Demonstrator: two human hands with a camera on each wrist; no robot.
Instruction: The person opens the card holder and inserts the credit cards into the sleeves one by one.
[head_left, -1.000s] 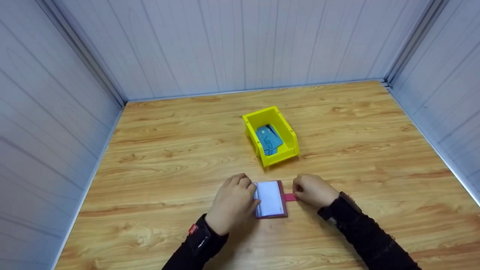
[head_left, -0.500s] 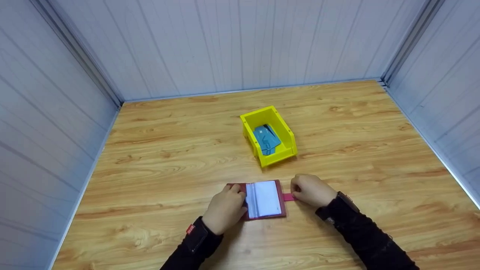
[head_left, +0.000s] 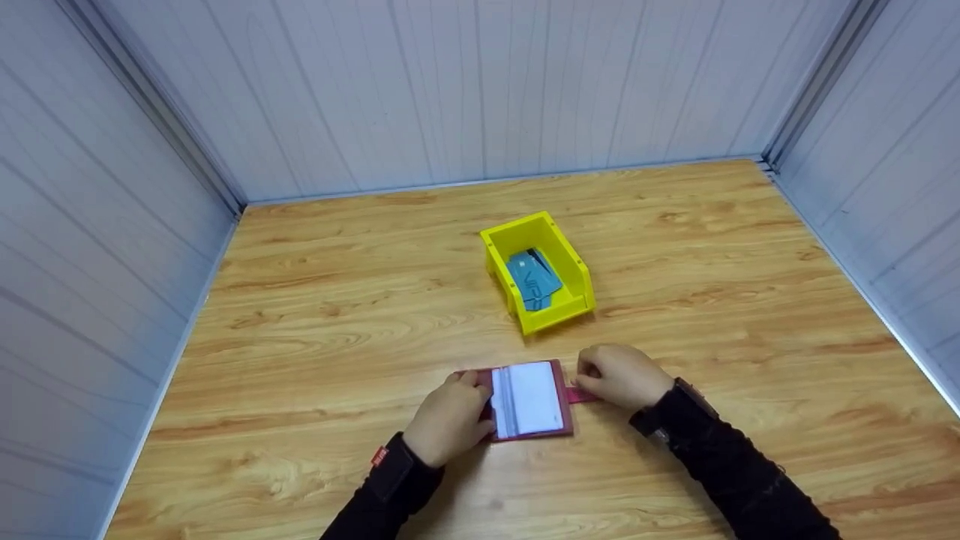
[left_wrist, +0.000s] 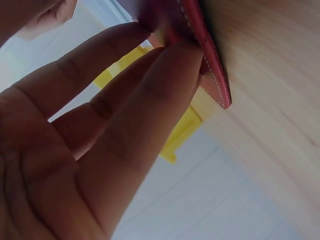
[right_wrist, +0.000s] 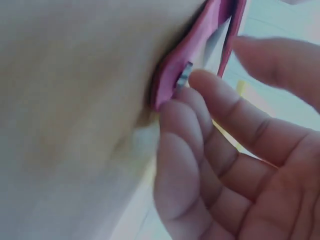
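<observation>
A dark red card holder [head_left: 567, 412] lies spread on the table, its whitish plastic sleeves [head_left: 536, 397] facing up. My left hand [head_left: 448, 420] rests on its left cover, fingers toward the far edge and thumb near the front; in the left wrist view the fingertips press on the stitched cover [left_wrist: 217, 82] with fingers fairly straight. From the right side sticks a pink strap [head_left: 581, 395] with a metal snap [right_wrist: 184, 75]. My right hand [head_left: 624, 377] is at the strap's end, fingers loosely bent, fingertips right at the snap. Its thumb stands apart from them in the right wrist view.
Behind the card holder stands a yellow bin [head_left: 559, 315] with several blue-grey cards [head_left: 534, 276] inside, one marked VIP. The wood-grain table [head_left: 337, 300] is bounded by pale panel walls [head_left: 480, 90] at the back and both sides.
The left hand has moved left with the front cover, so the card holder now lies spread. The right hand has shifted slightly left along the strap, its thumb now off it.
</observation>
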